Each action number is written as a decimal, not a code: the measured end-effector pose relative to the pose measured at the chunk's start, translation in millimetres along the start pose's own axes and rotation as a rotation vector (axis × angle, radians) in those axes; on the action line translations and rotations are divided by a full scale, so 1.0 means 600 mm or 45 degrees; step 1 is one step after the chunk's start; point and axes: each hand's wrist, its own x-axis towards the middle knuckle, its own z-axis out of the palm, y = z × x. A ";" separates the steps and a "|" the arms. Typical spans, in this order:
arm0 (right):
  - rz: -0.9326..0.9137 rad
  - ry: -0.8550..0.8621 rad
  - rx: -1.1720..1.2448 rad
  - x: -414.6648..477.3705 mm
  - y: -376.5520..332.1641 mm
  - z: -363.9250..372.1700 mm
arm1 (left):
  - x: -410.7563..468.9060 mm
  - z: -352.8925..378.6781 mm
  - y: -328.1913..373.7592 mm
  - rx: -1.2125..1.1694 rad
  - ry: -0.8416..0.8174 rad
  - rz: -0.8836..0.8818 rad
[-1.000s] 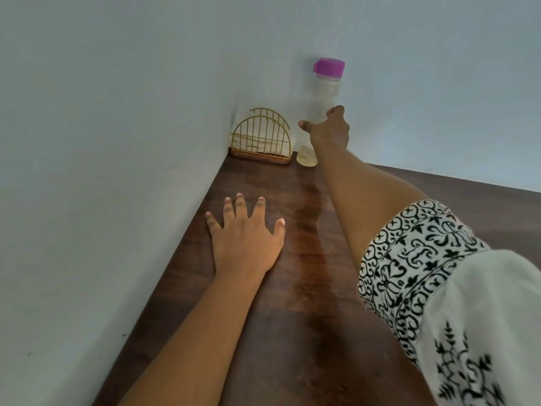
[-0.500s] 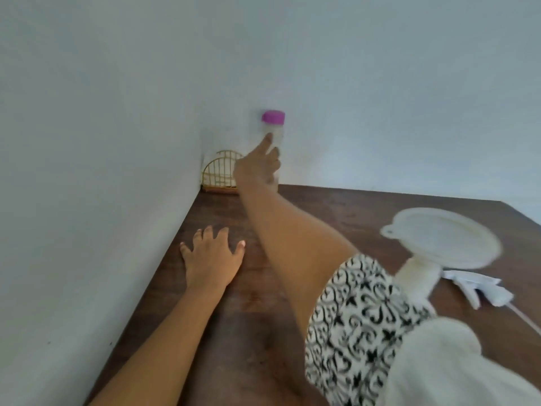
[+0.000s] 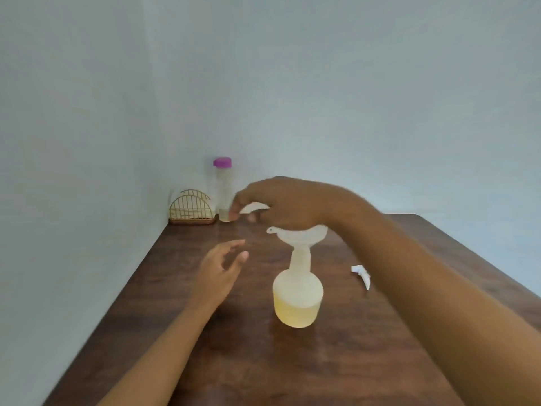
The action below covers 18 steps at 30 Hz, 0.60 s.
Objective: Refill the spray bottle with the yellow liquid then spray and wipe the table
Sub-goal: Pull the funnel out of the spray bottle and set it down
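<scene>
While right hand arches over funnel, grip unclear | left hand hovers, fingers spread loosely

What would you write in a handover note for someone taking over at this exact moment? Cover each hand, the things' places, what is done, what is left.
Left hand: open, holds nothing, beside the spray bottle.
Right hand: fingers curled over the funnel; blurred, so grip unclear.
Spray bottle stands on the table, funnel in its neck, yellow liquid roughly halfway up. Spray head lies to its right. Purple-capped bottle stands capped in the corner.
Done: the refill, it seems.
Left: lift out funnel, screw on spray head, spray, wipe.
</scene>
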 end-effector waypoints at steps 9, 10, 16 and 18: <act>0.094 -0.413 0.061 0.017 0.092 0.006 | -0.028 0.110 0.116 -0.485 -0.317 -0.068; 0.096 -0.404 0.082 0.020 0.096 0.010 | -0.027 0.115 0.115 -0.480 -0.301 -0.081; 0.132 -0.190 0.287 0.026 0.126 0.023 | -0.022 0.119 0.111 -0.458 -0.350 -0.084; 0.186 -0.120 0.444 0.020 0.142 0.025 | -0.019 0.118 0.108 -0.455 -0.387 -0.095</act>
